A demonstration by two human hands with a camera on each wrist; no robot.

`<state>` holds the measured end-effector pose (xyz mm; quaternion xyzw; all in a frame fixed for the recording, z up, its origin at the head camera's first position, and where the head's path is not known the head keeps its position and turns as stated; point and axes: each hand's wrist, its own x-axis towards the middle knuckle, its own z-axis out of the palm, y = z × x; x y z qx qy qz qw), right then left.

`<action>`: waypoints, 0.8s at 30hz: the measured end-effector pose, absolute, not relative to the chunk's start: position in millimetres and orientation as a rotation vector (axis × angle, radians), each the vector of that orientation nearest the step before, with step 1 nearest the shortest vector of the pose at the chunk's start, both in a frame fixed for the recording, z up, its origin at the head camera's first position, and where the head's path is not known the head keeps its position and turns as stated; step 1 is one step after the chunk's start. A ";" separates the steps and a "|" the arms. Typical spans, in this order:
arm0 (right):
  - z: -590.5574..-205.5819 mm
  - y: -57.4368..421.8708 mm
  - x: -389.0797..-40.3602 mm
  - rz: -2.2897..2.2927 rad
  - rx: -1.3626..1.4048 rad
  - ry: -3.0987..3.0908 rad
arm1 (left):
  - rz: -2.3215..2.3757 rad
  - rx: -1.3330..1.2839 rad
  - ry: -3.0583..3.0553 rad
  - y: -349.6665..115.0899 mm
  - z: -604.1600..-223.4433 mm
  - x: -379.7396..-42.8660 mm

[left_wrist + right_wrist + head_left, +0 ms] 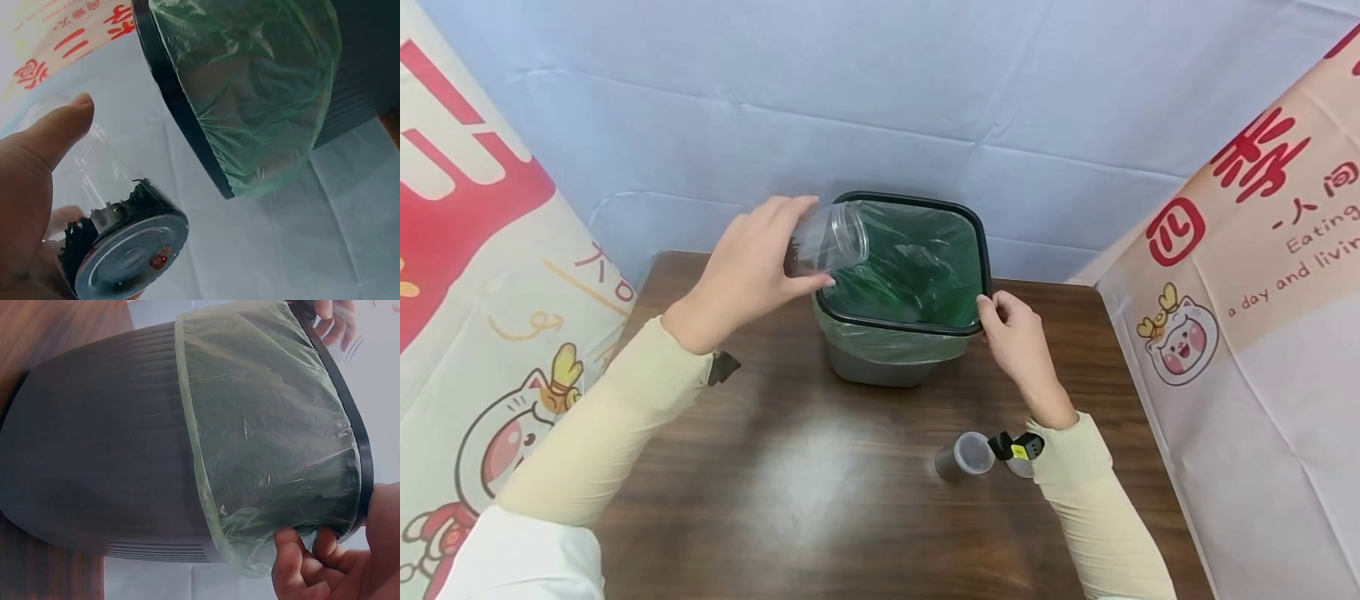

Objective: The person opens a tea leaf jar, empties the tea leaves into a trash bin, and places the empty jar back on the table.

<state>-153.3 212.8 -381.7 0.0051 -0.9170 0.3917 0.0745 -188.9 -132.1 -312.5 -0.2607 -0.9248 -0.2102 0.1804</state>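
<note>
My left hand (pixel 748 262) grips a clear plastic jar (pixel 827 242), tilted on its side with its open mouth over the left rim of a dark trash bin (pixel 880 369). In the left wrist view, black shreds (pixel 78 240) lie near the jar's base (pixel 131 259). A thin green trash bag (pixel 269 419) lines the bin and folds down over its outside, below a black rim (pixel 895 323). At the bin's near right corner my right hand (pixel 1017 337) holds the rim, thumb on top and fingers curled underneath against the bag.
On the wooden table (pixel 812 500), a small lidded grey container (pixel 962 457) stands near my right wrist. A pale round piece (pixel 1019 465) beside it is partly hidden by the wrist camera. Light cloth (pixel 850 100) hangs behind the bin, with printed cloths at both sides.
</note>
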 end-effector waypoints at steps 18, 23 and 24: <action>-381.9 214.2 -153.5 1.163 0.019 -2.758 | -0.374 -0.901 -2.507 -125.3 -312.2 -199.6; -382.0 214.6 -153.2 1.161 0.024 -2.762 | -0.333 -0.947 -2.485 -121.1 -314.1 -203.7; -382.0 214.5 -153.3 1.159 0.024 -2.763 | -0.316 -0.956 -2.477 -120.4 -314.7 -204.8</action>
